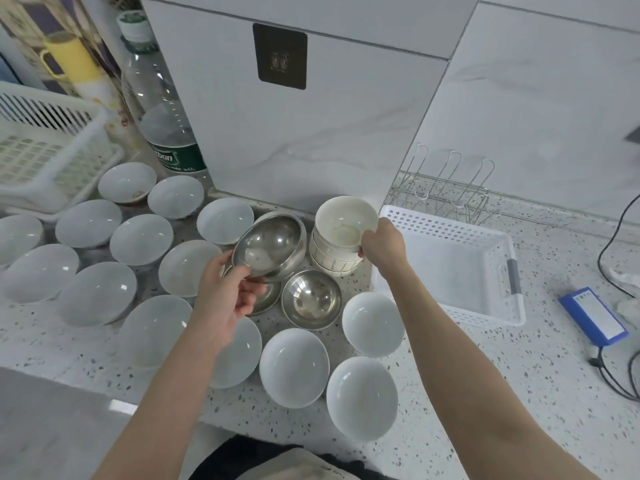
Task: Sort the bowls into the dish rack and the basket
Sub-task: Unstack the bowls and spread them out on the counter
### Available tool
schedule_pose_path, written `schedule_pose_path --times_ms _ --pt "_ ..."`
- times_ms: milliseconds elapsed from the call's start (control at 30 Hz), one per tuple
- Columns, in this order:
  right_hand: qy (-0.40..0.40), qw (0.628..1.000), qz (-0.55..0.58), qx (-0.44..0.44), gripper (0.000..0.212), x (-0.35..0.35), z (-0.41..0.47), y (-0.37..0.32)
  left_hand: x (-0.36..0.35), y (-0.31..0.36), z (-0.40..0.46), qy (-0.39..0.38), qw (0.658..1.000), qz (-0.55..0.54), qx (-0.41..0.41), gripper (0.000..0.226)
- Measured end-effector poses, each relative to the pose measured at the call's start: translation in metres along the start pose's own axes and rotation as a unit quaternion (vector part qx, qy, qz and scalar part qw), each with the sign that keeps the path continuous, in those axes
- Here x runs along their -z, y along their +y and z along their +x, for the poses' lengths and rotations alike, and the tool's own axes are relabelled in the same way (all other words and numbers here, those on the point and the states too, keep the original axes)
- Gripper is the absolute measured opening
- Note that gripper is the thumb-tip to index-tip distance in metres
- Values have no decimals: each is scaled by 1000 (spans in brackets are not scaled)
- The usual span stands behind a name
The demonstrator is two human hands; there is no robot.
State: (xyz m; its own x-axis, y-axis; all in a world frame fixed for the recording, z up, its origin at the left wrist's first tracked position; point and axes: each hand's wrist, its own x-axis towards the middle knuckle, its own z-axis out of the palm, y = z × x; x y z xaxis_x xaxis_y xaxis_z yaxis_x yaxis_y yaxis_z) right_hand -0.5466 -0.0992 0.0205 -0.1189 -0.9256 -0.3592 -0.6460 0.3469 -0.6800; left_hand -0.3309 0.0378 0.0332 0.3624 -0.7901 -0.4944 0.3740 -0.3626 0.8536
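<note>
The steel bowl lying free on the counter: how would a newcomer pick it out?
Start at the white basket on the right. Just to its left, past its near corner, a steel bowl sits upright. It is shiny metal among white bowls, and no hand touches it.

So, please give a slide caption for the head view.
Left hand lifts a steel bowl; right hand grips a cream bowl beside the white basket.

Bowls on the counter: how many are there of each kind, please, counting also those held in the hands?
White glass bowls: 14
Steel bowls: 3
Cream ceramic bowls: about 3, stacked and hard to separate
Total: about 20
</note>
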Motion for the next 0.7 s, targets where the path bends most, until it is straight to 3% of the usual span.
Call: schedule_pose_path --times_ms 200,433,700 --pt "50 992 118 8 34 3 -25 -11 21 -2 -12 -23 1000 -3 2 35" --pt "141 935 323 -34 24 10 -101 17 45 -11 -21 -79 996 35 21 31" --pt "284 870 374 -151 24 8 -182 89 35 -37 -14 -165 977 106 86 32"
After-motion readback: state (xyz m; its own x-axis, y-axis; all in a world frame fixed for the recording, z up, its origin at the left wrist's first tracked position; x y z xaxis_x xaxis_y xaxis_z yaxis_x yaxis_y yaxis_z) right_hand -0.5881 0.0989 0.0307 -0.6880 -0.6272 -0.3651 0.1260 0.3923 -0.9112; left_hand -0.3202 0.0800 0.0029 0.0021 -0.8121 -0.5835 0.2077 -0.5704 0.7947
